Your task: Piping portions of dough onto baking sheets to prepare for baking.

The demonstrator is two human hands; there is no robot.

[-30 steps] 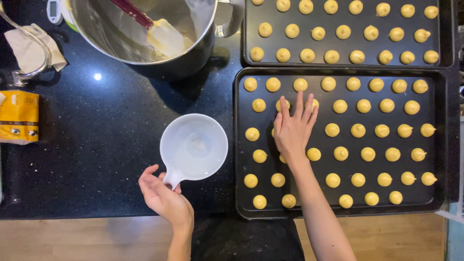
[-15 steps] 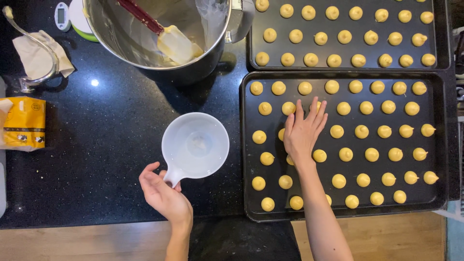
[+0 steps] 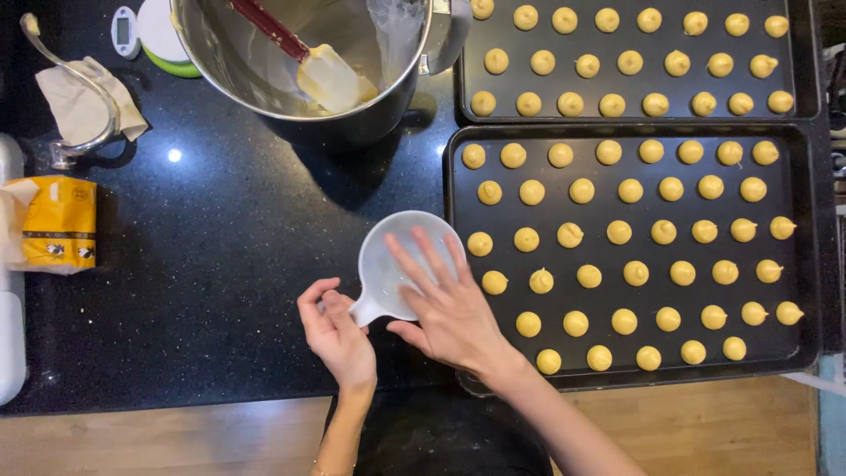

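A small white cup with a short handle (image 3: 392, 251) stands on the black counter, just left of the near baking tray (image 3: 806, 256). My left hand (image 3: 337, 333) pinches the cup's handle from below. My right hand (image 3: 445, 304) hovers flat over the cup with fingers spread, fingertips reaching into or just above its bowl. The near tray holds several rows of small round yellow dough mounds (image 3: 619, 232). Whether the fingertips touch liquid in the cup cannot be made out.
A second tray of dough mounds (image 3: 634, 110) lies behind the first. A large steel mixing bowl (image 3: 264, 75) with a red-handled spatula (image 3: 326, 75) stands at the back. A yellow packet (image 3: 57, 225), crumpled paper (image 3: 84, 106) and a small timer (image 3: 123, 31) sit at left.
My right hand left the dough mounds on the near tray and moved left over the white cup. My left hand closed in on the cup's handle. The view shifted.
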